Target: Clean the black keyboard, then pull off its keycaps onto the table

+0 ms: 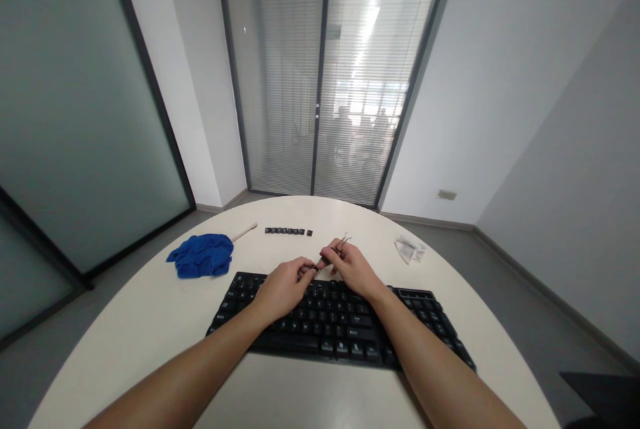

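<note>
A black keyboard lies across the round table in front of me, under both forearms. Over its far edge, my left hand is closed in a pinch on a small dark piece that looks like a black keycap, mostly covered by the fingers. Close beside it, my right hand is closed around a wire keycap puller, whose thin metal wires stick out past the fingers. The fingertips of the two hands nearly meet. Beyond them, several loose black keycaps stand in a row, one slightly apart at the right end.
A crumpled blue cloth lies at the left, with a thin light-coloured stick beside it. On the right rests a clear plastic bag. The white table has a curved edge, and a glass door stands behind.
</note>
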{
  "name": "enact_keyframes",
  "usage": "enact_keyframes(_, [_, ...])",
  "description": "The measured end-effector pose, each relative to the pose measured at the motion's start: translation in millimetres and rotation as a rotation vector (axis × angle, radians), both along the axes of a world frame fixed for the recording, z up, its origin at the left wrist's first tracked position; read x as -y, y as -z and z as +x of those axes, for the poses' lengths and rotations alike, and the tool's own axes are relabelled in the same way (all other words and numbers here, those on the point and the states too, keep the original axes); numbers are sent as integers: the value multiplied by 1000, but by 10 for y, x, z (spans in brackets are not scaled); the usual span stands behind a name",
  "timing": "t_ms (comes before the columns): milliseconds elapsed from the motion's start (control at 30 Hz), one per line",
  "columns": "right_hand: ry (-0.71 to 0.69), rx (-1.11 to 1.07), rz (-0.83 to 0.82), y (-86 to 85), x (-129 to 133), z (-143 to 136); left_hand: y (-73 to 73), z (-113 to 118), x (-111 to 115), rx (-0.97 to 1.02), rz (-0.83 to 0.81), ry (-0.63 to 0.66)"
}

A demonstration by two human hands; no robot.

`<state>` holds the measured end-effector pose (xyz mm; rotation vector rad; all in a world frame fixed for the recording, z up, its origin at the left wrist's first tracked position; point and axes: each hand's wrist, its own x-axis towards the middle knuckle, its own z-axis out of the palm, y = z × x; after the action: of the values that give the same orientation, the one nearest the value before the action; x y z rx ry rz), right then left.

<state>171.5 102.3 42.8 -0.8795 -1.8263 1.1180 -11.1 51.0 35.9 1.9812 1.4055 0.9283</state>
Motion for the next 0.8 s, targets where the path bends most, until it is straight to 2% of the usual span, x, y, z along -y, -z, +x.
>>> enact_keyframes(167, [-12, -14, -33, 13, -2, -2, -4, -8, -5, 18, -9, -19])
enact_keyframes(433, [-16, -48, -61, -11, 30, -7, -32, -24, -82, 148, -33, 43])
enact_keyframes(567, [-38, -41, -50, -4, 27, -10, -2, -37, -122, 182, -14, -25])
enact_keyframes(667, [8, -57, 22, 4, 8, 1, 40, -45, -155, 280, -31, -109])
enact_keyframes(800, [83, -36, 157, -32, 9, 25, 46, -46, -162, 459, -71, -97])
